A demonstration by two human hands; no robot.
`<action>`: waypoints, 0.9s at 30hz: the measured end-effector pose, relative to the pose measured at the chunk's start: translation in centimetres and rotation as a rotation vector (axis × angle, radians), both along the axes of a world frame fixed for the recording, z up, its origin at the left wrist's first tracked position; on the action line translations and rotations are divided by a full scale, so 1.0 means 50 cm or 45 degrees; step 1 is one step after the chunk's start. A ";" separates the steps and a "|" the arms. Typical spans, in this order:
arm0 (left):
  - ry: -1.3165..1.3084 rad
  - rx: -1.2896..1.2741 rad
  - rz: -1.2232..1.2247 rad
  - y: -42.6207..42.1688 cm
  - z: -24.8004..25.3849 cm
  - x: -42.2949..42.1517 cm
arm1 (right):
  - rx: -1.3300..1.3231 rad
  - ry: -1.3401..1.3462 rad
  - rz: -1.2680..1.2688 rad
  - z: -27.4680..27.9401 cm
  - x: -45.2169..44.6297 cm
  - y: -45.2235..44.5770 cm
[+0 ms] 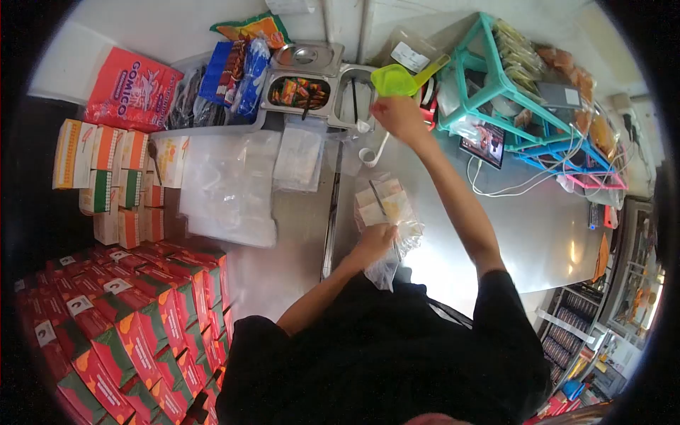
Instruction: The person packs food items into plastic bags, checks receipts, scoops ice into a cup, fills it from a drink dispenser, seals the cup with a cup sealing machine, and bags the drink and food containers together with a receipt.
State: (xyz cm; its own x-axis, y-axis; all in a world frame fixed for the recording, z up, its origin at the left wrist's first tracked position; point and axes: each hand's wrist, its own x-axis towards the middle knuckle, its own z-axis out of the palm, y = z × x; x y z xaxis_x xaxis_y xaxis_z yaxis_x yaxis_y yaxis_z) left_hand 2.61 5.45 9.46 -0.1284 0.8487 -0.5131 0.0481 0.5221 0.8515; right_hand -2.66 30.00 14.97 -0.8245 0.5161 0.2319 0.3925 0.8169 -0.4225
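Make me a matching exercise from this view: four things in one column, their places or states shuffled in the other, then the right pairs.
Column one
1. Left hand
2. Tablet
3. Right hand
4. Pink bag

Column two
A. just below the green scoop in the picture
B. lit up
C. at the picture's upper left
D. holding a clear bag

Right pairs: 1-D, 2-B, 3-A, 4-C

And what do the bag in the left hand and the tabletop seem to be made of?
Bag: probably thin clear plastic, glossy; it crinkles and shows its contents. Tabletop: metal, perhaps stainless steel, smooth; it is grey with bright, blurred reflections.
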 end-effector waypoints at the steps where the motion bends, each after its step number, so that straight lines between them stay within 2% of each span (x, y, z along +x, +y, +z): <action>1: 0.369 0.118 -0.098 0.000 -0.016 0.013 | -0.029 -0.113 -0.013 -0.062 -0.070 0.043; 2: 0.739 0.233 -0.196 0.001 -0.025 0.023 | -0.060 -0.226 -0.026 -0.106 -0.130 0.063; 4: 0.682 0.164 -0.194 0.012 0.005 0.023 | -0.045 -0.667 -0.003 -0.142 -0.210 0.059; 7: 0.726 0.327 -0.185 0.011 -0.002 0.023 | -0.119 -0.424 -0.404 -0.194 -0.254 0.023; 10: 0.692 0.317 -0.129 0.006 -0.001 0.019 | -0.215 -0.372 -0.596 -0.200 -0.263 0.013; 11: 0.650 0.278 -0.152 0.002 0.003 0.019 | -0.247 -0.382 -0.510 -0.193 -0.253 0.021; 14: 0.623 0.285 -0.168 0.005 0.010 0.009 | -0.089 -0.727 -0.262 -0.151 -0.236 0.041; 17: 0.694 0.413 -0.116 0.003 0.000 0.017 | 0.125 -0.438 -0.417 -0.227 -0.206 0.057; 20: 0.683 0.383 -0.138 0.009 -0.007 0.015 | -0.397 -0.034 -0.505 -0.191 -0.169 0.040; 23: 0.727 0.371 -0.175 0.011 0.009 0.006 | -0.399 0.263 -0.336 -0.140 -0.132 0.018; 27: 0.799 0.399 -0.120 0.005 -0.009 0.004 | -0.888 0.672 -0.408 0.005 -0.055 -0.046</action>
